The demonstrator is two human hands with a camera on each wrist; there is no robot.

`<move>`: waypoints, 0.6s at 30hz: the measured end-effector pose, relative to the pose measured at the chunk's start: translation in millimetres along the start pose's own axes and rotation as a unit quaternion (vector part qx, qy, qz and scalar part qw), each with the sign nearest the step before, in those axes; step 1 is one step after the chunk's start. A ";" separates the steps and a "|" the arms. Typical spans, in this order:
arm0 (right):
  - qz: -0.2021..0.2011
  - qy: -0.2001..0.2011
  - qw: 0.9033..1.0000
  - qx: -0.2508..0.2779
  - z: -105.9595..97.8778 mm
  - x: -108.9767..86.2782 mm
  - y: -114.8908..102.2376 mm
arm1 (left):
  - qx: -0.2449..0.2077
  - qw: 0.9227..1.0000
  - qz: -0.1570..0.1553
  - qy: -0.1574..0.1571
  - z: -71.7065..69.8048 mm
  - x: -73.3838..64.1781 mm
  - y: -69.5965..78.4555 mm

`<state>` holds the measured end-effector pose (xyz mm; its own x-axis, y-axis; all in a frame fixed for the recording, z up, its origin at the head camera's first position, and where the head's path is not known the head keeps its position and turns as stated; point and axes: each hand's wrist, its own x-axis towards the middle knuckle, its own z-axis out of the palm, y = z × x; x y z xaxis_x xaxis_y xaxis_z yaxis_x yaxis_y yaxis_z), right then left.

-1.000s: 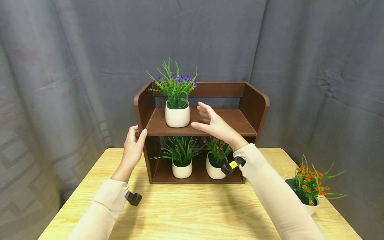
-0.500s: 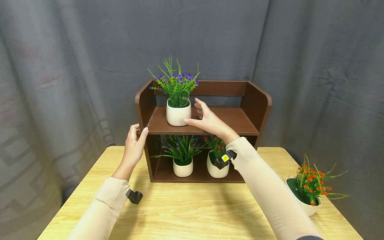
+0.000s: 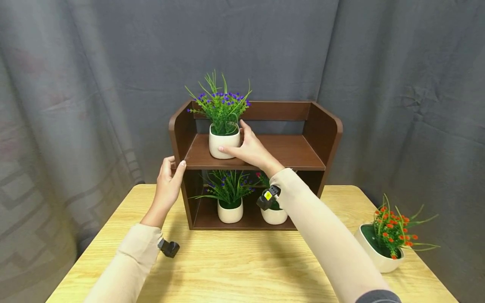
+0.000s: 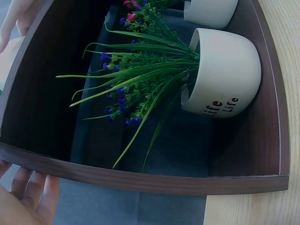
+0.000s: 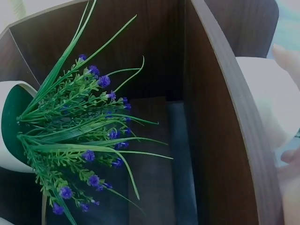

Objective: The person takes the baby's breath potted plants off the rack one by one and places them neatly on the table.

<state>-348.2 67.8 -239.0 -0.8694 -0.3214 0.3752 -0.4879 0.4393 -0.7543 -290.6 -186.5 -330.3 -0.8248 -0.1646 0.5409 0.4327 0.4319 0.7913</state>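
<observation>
On the upper board of a dark brown two-tier shelf point(image 3: 291, 147) stands a white pot point(image 3: 219, 139) of purple flowers and grass. My right hand point(image 3: 253, 149) holds this pot from the right, thumb on its front and fingers at its far side; part of that hand point(image 5: 291, 180) and the held pot point(image 5: 266, 103) show in the right wrist view. My left hand point(image 3: 168, 187) grips the shelf's left side panel, thumb at the front edge and fingers outside, as the left wrist view shows by the fingers point(image 4: 46, 199).
A second purple-flowered pot point(image 3: 230, 212) and a red-flowered pot point(image 3: 274, 216), partly hidden by the right wrist, stand on the lower tier. An orange-flowered pot point(image 3: 380, 256) sits near the right edge of the wooden table point(image 3: 235, 265). Grey curtains point(image 3: 265, 50) hang behind.
My right hand has moved left from beside the upper pot and closed round it. The left hand stays at the shelf's side, and the pot has not visibly moved.
</observation>
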 end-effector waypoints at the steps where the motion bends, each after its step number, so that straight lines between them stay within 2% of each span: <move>1: 0.000 0.003 1.000 0.004 0.8 1.2 0.2 | -0.001 1.000 0.000 0.000 0.3 -0.4 0.3; 10: 0.019 -0.005 0.999 0.032 3.4 9.3 0.6 | 0.002 1.000 -0.004 -0.002 0.0 0.4 1.3; 18: 0.036 -0.029 0.997 0.056 7.2 9.4 -0.3 | 0.003 1.000 -0.005 -0.002 -0.8 -0.8 -0.7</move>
<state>-355.6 58.6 -239.1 -0.8945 -0.3412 0.2889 -0.4100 0.3682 -0.8345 -290.0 -187.4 -331.0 -0.8299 -0.1657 0.5327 0.4227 0.4364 0.7943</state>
